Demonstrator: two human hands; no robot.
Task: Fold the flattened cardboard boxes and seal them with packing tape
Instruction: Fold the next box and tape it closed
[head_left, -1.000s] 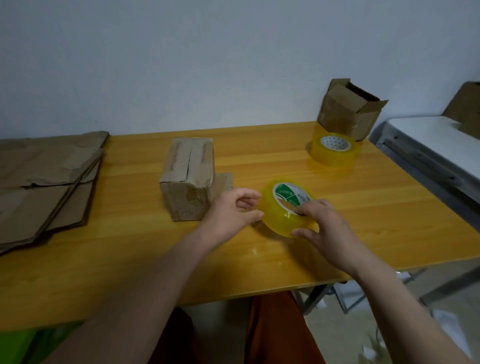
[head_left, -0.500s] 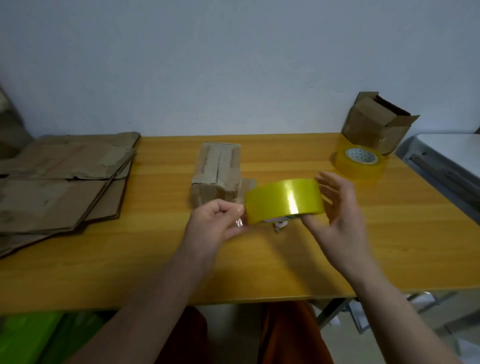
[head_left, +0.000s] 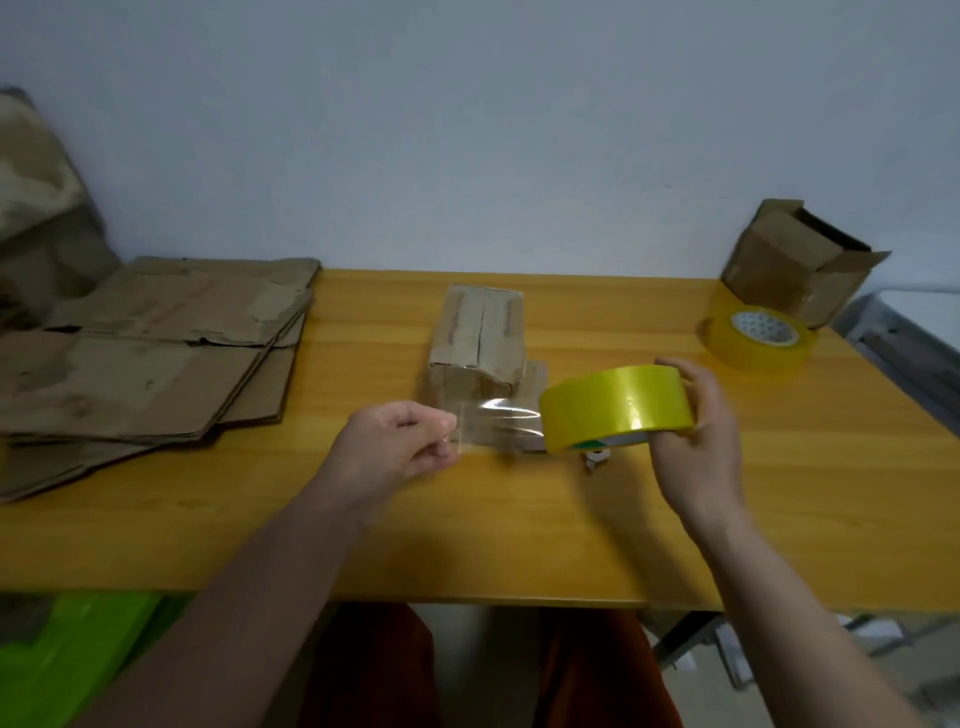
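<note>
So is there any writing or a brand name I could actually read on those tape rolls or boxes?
None can be read.
Folded box: reddish print along its top flaps, too blurred.
Held tape roll: green-and-white core label, mostly hidden.
Second tape roll: patterned core, no legible words.
Flattened boxes: faint reddish marks, unreadable.

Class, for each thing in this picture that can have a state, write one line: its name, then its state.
Yellow packing tape roll: lifted, strip partly unrolled.
Left hand: pinching strip end.
Right hand: gripping roll.
Small brown cardboard box: folded shut.
Far brown cardboard box: flaps open.
Stack of brown cardboard sheets: flattened.
Second yellow tape roll: lying flat.
</note>
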